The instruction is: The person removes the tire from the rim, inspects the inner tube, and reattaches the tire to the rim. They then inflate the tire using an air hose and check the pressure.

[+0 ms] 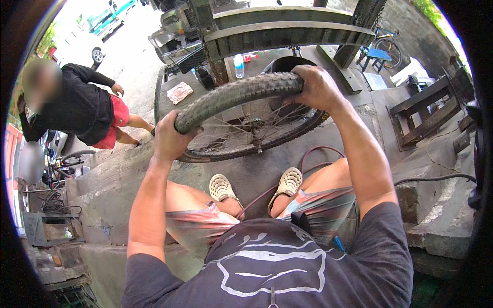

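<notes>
Both fists, left hand (169,138) and right hand (317,87), clench the knobbly grey rubber bicycle tyre (233,95) above the spoked metal wheel rim (251,136); even pulling seems wise.

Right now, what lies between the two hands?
In the head view, a stretch of knobby bicycle tyre spans from the left hand to the right hand.
</notes>
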Available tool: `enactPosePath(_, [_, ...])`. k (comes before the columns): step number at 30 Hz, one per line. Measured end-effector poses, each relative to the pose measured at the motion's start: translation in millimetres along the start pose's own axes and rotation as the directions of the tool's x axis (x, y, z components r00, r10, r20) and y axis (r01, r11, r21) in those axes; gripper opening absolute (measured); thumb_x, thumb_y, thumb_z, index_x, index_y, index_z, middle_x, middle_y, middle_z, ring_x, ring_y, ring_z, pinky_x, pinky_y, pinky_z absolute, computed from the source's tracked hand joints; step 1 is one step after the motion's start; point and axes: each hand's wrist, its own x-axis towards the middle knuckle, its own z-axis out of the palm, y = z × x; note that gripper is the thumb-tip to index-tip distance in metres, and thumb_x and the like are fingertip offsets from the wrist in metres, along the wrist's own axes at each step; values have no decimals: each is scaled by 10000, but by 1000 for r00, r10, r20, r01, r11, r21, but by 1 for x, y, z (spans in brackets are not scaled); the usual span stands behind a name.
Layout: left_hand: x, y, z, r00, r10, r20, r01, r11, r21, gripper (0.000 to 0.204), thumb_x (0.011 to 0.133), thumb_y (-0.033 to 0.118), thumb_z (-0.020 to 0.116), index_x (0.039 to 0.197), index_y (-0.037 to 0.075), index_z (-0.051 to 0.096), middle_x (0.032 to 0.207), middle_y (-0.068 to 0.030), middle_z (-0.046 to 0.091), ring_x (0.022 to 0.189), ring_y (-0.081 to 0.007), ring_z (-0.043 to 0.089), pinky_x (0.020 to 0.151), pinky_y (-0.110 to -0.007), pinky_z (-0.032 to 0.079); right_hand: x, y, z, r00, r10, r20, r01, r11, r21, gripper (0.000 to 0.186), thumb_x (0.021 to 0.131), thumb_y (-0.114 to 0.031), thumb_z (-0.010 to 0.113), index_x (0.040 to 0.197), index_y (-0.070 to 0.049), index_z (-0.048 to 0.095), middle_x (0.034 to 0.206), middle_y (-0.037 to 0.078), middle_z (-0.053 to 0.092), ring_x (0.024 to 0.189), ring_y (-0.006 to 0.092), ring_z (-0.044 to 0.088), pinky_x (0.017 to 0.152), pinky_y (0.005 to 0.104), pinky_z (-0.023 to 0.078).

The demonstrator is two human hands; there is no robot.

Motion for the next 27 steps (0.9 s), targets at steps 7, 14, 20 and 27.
enactPosePath(7, [-3,4,-42,991,-99,-89,73,962,-262,538,720,124,1016,1168,48,729,974,-88,819,899,-190,767,843,-355,602,17,-49,-65,995,-67,-75,61,995,-81,630,657,-511,996,1021,-77,719,967,191,764,990,430,755,871,526,600])
enactPosePath(14, [-13,-28,-1,944,-199,263,237,964,-123,717,722,158,1013,1347,55,677,1213,-173,773,1149,-304,731,1023,-428,570,2,-46,-16,999,-49,14,51,992,-115,689,673,-531,953,1102,-78,659,990,177,750,994,434,732,891,544,581])
enactPosePath(20, [31,75,-22,975,218,52,-215,975,-49,976,743,333,1001,1571,77,550,1337,-188,748,1296,-378,698,1150,-494,517,19,-62,1,997,-60,44,60,998,7,680,695,-391,975,1214,-54,693,1072,196,764,1085,427,731,971,516,577])
enactPosePath(27, [66,95,1,981,167,99,-185,958,220,716,770,392,979,1367,102,709,1225,-170,783,1164,-370,757,1019,-482,579,22,-19,-24,992,-47,116,47,999,6,835,720,-454,981,1395,-55,697,1313,218,747,1252,413,698,1097,486,551])
